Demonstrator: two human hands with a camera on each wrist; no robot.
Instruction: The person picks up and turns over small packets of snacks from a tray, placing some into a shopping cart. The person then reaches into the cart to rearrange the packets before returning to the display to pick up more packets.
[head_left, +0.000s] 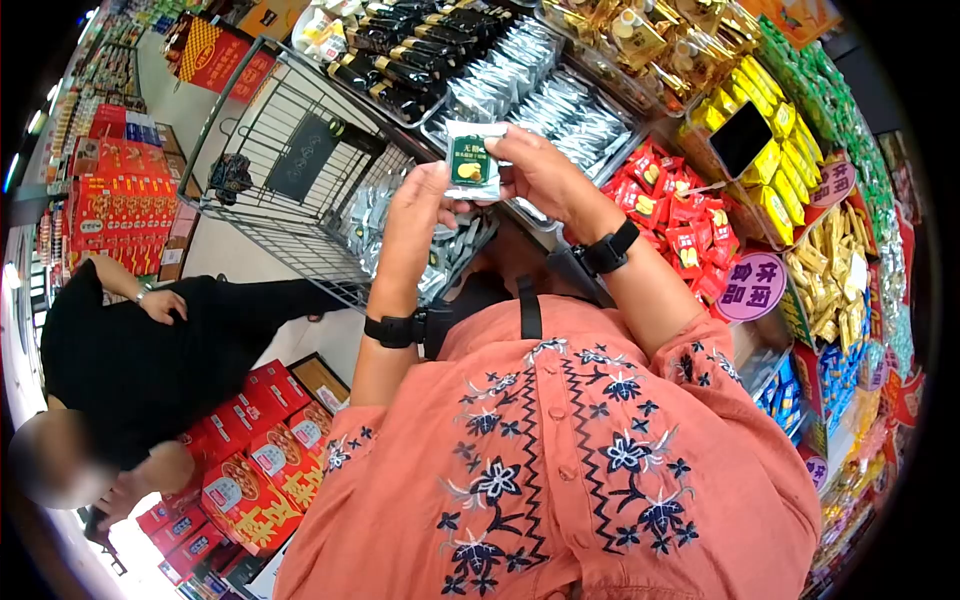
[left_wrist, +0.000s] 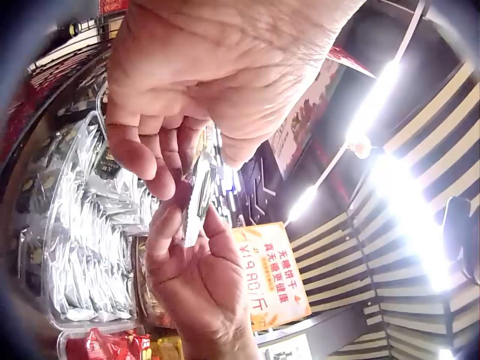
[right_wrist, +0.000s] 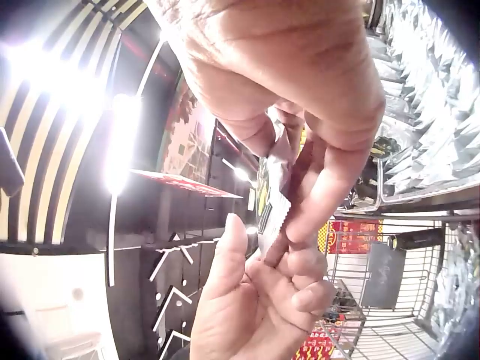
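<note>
A small silver packet with a dark green label [head_left: 473,165] is held up between both hands, its printed face towards the head camera. My left hand [head_left: 412,208] pinches its left edge between thumb and fingers. On the opposite edge, my right hand [head_left: 545,168] has its thumb on the front and fingers behind. Both wrist views show the packet [left_wrist: 198,196] nearly edge-on, with its serrated end [right_wrist: 279,214] visible in the right one. Beyond the hands lie clear bins of similar silver packets [head_left: 575,115]. Below the left hand, more silver packets [head_left: 440,255] fill part of the shopping cart.
The wire shopping cart [head_left: 290,215] stands at the left. Red packets [head_left: 690,225], yellow packets [head_left: 775,195] and gold packets [head_left: 835,270] fill bins at the right. Someone in black [head_left: 130,340] is beside stacked red boxes [head_left: 260,450]. An orange price sign [left_wrist: 271,276] stands over the bins.
</note>
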